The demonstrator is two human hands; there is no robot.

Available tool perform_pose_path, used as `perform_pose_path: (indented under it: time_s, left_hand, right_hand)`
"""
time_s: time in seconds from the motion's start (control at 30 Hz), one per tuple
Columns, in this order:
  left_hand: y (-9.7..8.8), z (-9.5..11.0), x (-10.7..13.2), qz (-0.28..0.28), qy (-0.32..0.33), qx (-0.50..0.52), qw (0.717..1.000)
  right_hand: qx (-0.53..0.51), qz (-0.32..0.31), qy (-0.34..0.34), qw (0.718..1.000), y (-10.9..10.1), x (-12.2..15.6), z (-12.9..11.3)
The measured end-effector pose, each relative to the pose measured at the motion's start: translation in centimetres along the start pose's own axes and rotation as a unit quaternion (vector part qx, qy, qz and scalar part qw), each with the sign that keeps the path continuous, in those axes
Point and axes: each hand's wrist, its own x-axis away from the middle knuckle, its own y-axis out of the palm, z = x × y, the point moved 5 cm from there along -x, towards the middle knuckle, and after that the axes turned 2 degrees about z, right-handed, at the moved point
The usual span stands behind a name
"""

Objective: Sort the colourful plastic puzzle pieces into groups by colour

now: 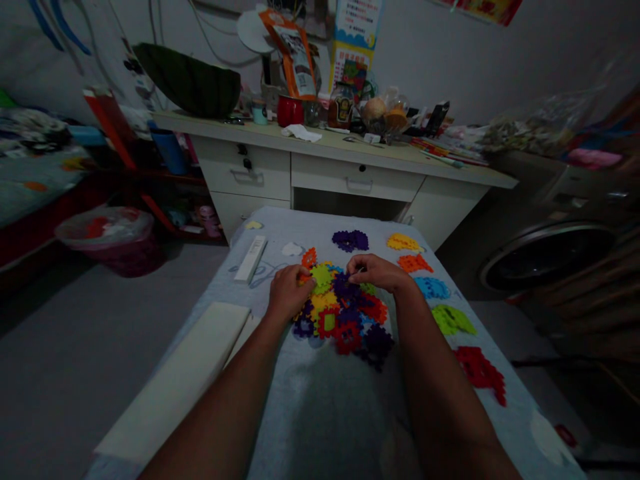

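Note:
A mixed pile of toothed-edge plastic building pieces (327, 303) in yellow, red, purple, green, orange and blue lies on the cloth-covered table between my hands. My left hand (289, 292) is closed, thumb and fingers pinching the left edge of a light green piece (321, 277). Just behind those fingers sits an orange piece (309, 257). My right hand (376, 272) is also closed, its fingertips on a dark purple piece (345, 287) at the pile's upper right. Sorted by colour, small groups lie apart: purple (351, 240), yellow (403, 242), orange (415, 263), blue (433, 288), green (453, 320) and red (481, 373).
On the table's left are a white narrow box (251, 259) and a long pale board (183, 380). Behind stands a white desk (330, 150) crowded with jars, bags and a watermelon-patterned object (190, 80). A washing machine (560, 227) is at right, a lined bin (113, 240) at left.

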Motion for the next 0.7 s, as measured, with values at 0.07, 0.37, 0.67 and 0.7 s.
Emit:
perform_pose_path:
  time_s: [0.07,0.37,0.67,0.7]
  left_hand:
    - [0.0,0.0,0.0,-0.004,-0.012,-0.001,1.0]
    - [0.1,-0.1,0.0,-0.009,-0.011,0.005,1.0]
    - [0.1,-0.1,0.0,-0.009,-0.016,-0.01,1.0]
    - [0.1,-0.1,0.0,-0.009,-0.016,-0.009,1.0]
  right_hand:
    - [-0.029,0.026,-0.011,0.999,-0.2,0.0,0.0]
    - [-0.156,0.298,0.044,0.941,-2.3,-1.8,2.6]
    - [-0.243,0.489,0.105,0.831,-6.3,-6.1,5.2]
    - [-0.235,0.499,0.111,0.827,-6.6,-6.6,5.4]
